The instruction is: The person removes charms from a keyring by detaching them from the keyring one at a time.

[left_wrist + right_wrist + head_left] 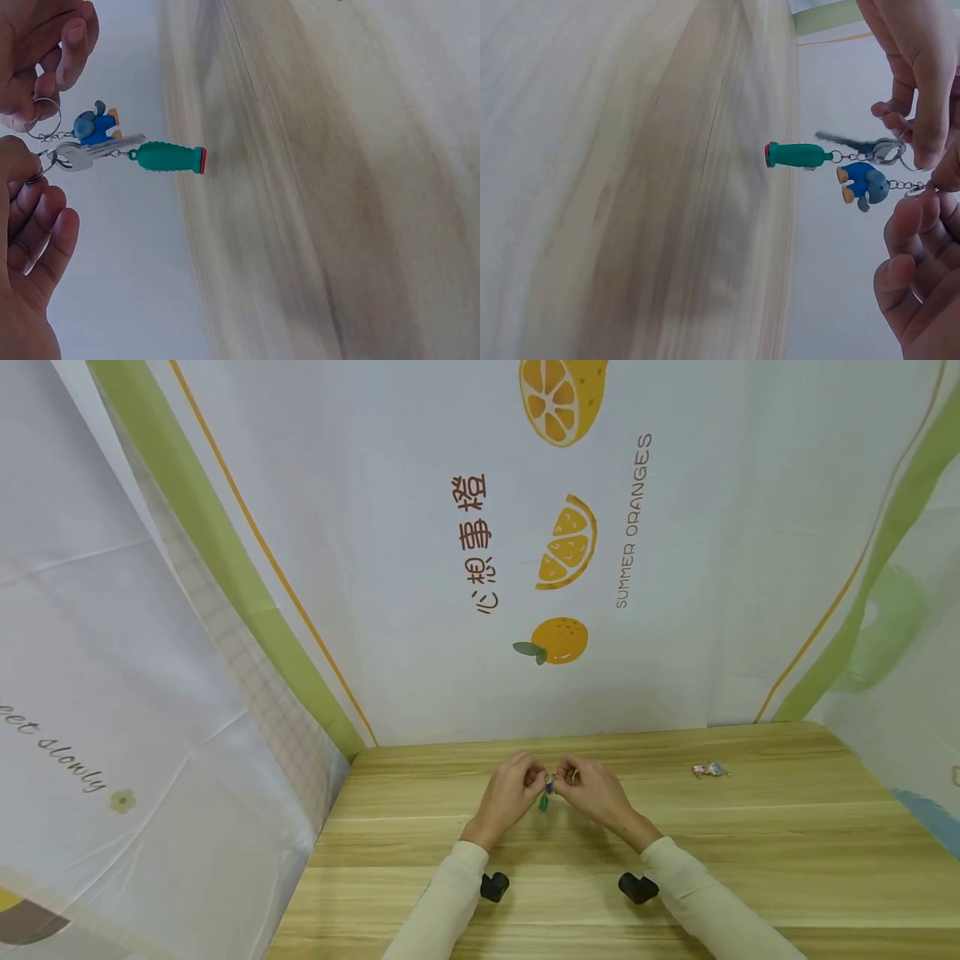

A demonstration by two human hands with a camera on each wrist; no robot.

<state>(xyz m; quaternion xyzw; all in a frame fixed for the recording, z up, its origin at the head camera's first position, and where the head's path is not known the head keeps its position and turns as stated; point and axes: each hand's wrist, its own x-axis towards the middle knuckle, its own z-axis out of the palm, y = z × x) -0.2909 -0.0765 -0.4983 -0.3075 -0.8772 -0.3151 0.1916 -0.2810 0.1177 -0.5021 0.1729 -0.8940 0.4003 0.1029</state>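
Observation:
Both hands meet above the far half of the table. My left hand [513, 793] pinches a metal key ring carrying a key [79, 156] and a green charm [166, 157] with a red end. My right hand [596, 791] pinches the ring [916, 190] of a keychain with a short chain and a small blue elephant figure [866, 182]. Charm and figure hang side by side below the fingertips, the elephant close to the key. In the left wrist view the two rings lie near each other. Fingers cover part of each ring.
A small, colourful trinket [711, 770] lies on the wooden table [765, 843] to the right of the hands. White printed cloth [420, 677] hangs along the table's far edge and sides. A black device [494, 887] sits at each wrist.

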